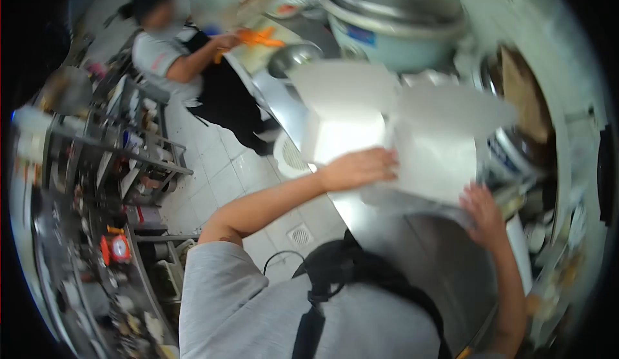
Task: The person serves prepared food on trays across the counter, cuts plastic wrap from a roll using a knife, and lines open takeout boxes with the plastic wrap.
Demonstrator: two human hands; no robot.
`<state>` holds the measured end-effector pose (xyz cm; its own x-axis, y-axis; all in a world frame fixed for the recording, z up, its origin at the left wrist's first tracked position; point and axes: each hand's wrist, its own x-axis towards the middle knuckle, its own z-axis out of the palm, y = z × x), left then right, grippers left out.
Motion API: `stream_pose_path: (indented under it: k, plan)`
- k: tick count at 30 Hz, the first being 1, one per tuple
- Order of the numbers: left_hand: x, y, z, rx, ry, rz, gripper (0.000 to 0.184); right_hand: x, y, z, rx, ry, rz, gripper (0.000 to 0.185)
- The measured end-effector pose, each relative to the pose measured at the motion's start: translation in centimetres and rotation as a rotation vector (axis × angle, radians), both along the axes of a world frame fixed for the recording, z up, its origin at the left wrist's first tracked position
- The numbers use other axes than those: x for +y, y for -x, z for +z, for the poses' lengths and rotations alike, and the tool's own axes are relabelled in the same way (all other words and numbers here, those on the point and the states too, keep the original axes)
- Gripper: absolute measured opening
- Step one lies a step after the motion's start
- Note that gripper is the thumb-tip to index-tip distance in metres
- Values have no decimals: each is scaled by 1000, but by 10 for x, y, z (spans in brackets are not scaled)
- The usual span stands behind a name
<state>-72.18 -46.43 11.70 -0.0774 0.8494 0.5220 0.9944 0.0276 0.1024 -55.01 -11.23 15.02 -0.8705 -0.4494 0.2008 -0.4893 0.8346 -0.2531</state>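
Two white cardboard takeout boxes stand side by side on the metal counter, lids raised at the back. Inside the left takeout box (348,135) I see only bare white. The right takeout box (435,162) also shows a bare white inside and sits slightly nearer to me. My left hand (362,169) lies over the front edge of the left box, its fingertips at the right box's left wall. At the right box's front right corner, my right hand (483,212) has its fingers bent over the edge; motion blurs them. Both thumbs are hard to make out.
A large lidded pot (393,24) and a metal bowl (293,59) stand behind the boxes. A co-worker (187,69) at the counter's far left handles something orange. Shelving (138,146) and an orange scale (117,248) are on the left. A brown paper bag (525,95) stands at right.
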Motion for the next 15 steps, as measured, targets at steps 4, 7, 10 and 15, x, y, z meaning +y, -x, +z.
stream_pose_path:
  k: [4, 7, 10, 15]
  plan:
    - [0, -6, -21, 8, 40, 98, 31, 5, 6, -14, 105, 49, 32, 43]
    - [-6, -15, -29, -2, 35, 65, 28, 8, 4, -15, 100, 169, 18, 32]
    - [-3, -23, -34, 3, 20, 109, 27, 3, 3, -38, 87, 705, -172, 26]
    - [14, -35, -16, -396, -225, 237, 20, -16, 19, -36, -44, 1290, -785, 35]
